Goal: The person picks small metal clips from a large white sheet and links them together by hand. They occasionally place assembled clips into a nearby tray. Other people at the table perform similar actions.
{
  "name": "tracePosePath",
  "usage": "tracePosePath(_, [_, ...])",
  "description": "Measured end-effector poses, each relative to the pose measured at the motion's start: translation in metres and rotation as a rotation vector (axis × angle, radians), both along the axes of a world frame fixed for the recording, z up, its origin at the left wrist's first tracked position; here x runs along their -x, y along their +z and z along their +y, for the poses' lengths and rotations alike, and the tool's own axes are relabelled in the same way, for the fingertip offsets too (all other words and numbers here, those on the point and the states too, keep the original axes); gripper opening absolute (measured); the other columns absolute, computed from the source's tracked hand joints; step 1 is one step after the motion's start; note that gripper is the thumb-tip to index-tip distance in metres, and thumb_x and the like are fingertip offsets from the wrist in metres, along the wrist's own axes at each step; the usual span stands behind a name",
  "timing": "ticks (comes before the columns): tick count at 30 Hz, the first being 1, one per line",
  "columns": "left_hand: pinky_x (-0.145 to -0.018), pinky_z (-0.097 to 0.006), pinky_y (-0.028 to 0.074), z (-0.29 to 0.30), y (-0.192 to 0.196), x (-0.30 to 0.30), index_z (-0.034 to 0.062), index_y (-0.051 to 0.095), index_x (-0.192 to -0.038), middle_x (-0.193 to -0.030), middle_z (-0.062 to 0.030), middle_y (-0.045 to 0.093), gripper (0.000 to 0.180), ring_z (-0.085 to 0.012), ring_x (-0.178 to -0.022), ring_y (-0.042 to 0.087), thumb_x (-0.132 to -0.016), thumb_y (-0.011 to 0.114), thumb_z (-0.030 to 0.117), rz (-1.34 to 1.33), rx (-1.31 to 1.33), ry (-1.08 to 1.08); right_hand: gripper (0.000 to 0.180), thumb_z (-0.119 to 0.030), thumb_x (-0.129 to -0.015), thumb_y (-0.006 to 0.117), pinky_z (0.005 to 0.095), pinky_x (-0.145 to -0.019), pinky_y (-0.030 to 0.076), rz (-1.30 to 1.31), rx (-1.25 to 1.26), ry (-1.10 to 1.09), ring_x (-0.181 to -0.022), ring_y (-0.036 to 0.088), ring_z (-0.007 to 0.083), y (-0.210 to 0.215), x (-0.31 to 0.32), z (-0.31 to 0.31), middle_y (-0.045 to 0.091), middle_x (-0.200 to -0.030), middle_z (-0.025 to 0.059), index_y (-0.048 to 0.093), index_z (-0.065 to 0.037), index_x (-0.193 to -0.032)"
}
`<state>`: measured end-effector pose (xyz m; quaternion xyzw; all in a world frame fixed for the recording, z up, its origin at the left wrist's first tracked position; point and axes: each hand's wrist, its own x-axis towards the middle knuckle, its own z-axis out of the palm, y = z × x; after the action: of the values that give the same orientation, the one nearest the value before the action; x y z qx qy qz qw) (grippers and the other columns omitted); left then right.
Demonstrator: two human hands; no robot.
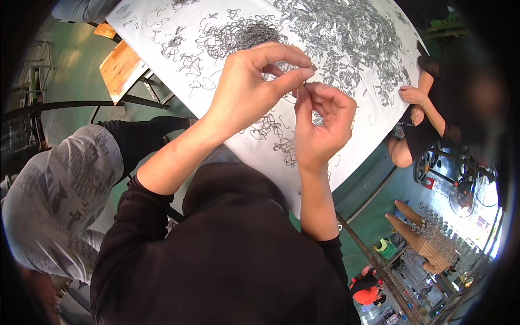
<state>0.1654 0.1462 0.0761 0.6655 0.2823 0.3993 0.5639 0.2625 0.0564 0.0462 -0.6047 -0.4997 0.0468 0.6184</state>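
Above a white-covered table (355,149) my two hands meet, fingertips close together. My left hand (252,81) pinches a small dark metal piece (313,67) between thumb and forefinger. Just below it, my right hand (326,127) is closed in a pinch on a thin dark wire piece (305,84), mostly hidden by the fingers. Behind my left hand lies a tangled heap of bent wire hooks (254,33). Farther right spreads a wide heap of small, narrow metal clips (352,40). Loose wire hooks (285,151) also lie under my hands, near the table's close corner.
At the right edge of the table another person's hand (414,95) rests by the clips. A person in patterned grey clothing (65,195) is close on my left. A wooden-topped stool (122,67) stands beyond, and metal rails (368,195) run at the lower right.
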Motion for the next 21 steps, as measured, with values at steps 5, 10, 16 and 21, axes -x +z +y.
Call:
tracePosePath(5, [-0.074,-0.025,0.051,0.017,-0.010,0.012,0.0032,0.072,-0.092,-0.099,-0.0062,0.067,0.013,-0.0126,-0.088,0.063,-0.079,0.071,0.003,-0.083,-0.120,0.116,0.024,0.005,-0.086,0.063,0.0236,-0.062,0.053,0.114,0.044,0.036,-0.084,0.064,0.0138,-0.027,-0.005,0.018,0.065,-0.092,0.0105,0.050,0.001,-0.106])
tracePosePath(10, [-0.079,-0.025,0.050,0.038,-0.007,0.041,-0.0022,0.068,-0.098,-0.110,-0.0085,0.061,0.014,-0.0128,-0.094,0.060,-0.085,0.065,-0.003,-0.040,-0.260,0.204,0.018,-0.013,-0.088,0.063,0.0336,-0.064,0.051,-0.104,0.570,-0.024,-0.079,0.063,0.0226,-0.108,-0.054,0.030,0.061,-0.094,0.0092,0.058,-0.006,-0.103])
tracePosePath(16, [-0.076,-0.024,0.047,0.060,-0.011,0.056,0.0007,0.071,-0.095,-0.100,-0.0071,0.066,0.014,-0.0115,-0.087,0.060,-0.081,0.071,0.002,-0.122,-0.243,0.334,0.013,-0.018,-0.082,0.067,0.0401,-0.071,0.050,-0.337,0.893,0.103,-0.083,0.062,0.0279,-0.177,-0.058,0.024,0.060,-0.084,0.0063,0.063,-0.011,-0.092])
tracePosePath(21, [-0.077,-0.025,0.046,0.069,-0.016,0.063,-0.0002,0.070,-0.096,-0.101,-0.0078,0.065,0.015,-0.0115,-0.085,0.058,-0.081,0.070,0.000,-0.116,-0.218,0.350,0.010,-0.019,-0.083,0.067,0.0410,-0.069,0.050,-0.284,0.925,0.055,-0.081,0.063,0.0270,-0.179,-0.070,0.047,0.062,-0.085,0.0042,0.062,-0.012,-0.087])
